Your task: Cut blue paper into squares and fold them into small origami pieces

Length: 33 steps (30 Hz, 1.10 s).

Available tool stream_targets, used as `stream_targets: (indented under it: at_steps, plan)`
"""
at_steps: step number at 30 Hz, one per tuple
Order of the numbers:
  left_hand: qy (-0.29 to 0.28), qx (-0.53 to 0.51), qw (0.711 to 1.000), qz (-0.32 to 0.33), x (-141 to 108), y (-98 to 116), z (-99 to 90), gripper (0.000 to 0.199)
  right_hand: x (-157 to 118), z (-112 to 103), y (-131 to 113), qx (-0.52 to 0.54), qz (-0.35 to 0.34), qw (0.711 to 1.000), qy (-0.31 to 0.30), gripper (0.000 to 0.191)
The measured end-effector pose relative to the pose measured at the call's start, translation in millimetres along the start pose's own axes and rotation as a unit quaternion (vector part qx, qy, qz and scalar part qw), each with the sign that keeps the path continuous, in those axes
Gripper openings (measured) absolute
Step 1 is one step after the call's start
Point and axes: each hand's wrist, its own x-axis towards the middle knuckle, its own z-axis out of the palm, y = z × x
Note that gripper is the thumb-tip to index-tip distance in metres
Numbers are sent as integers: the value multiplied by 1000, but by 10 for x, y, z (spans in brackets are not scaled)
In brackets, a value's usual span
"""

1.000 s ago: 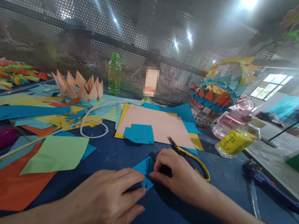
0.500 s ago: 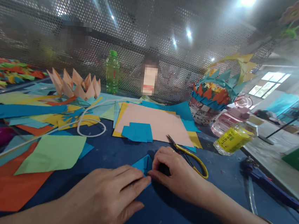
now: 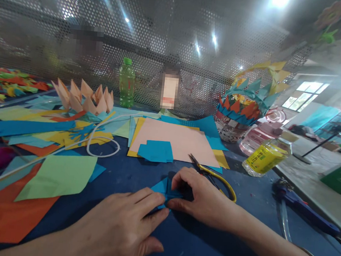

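A small folded blue paper [image 3: 161, 186] lies on the dark blue table between my hands, partly covered by fingers. My left hand [image 3: 129, 222] rests over its lower left side, fingertips pressing on it and thumb apart. At its right side my right hand [image 3: 196, 195] is curled, with thumb and forefinger pinching the paper's edge. Scissors with yellow handles [image 3: 230, 189] lie just beyond my right hand. A stack of blue pieces [image 3: 157, 151] sits on a pink sheet [image 3: 181, 139] behind the hands.
At left are green paper [image 3: 60, 175], orange paper [image 3: 10, 221] and a white cable [image 3: 103, 155]. Behind stand a peach folded ring [image 3: 85, 103] and a green bottle [image 3: 127, 84]. To the right are a paper basket [image 3: 234, 122], a yellow-labelled bottle [image 3: 264, 159] and a blue-handled tool [image 3: 307, 209].
A blue flap now shows opened toward my right hand. My left thumb has spread further from the fingers, and the view has shifted slightly.
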Motion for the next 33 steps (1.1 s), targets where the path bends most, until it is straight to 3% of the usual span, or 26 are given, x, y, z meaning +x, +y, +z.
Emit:
stream_targets:
  at_steps: [10,18,20,26,33]
  plan:
    - [13,3,1000,16,-40,12,-43,46,18,-32,134,44,-11,999,-14,22]
    - [8,-4,1000,10,-42,18,-63,45,14,-50,49,24,6,1000,-15,30]
    - [16,-4,1000,7,-28,16,-63,46,16,-43,55,30,5,999,-15,24]
    - [62,-21,998,23,11,1,-65,45,-1,-33,49,56,-49,997,-16,27]
    - [64,-35,997,22,-27,0,-82,42,-29,-31,4,10,-113,993,-43,26]
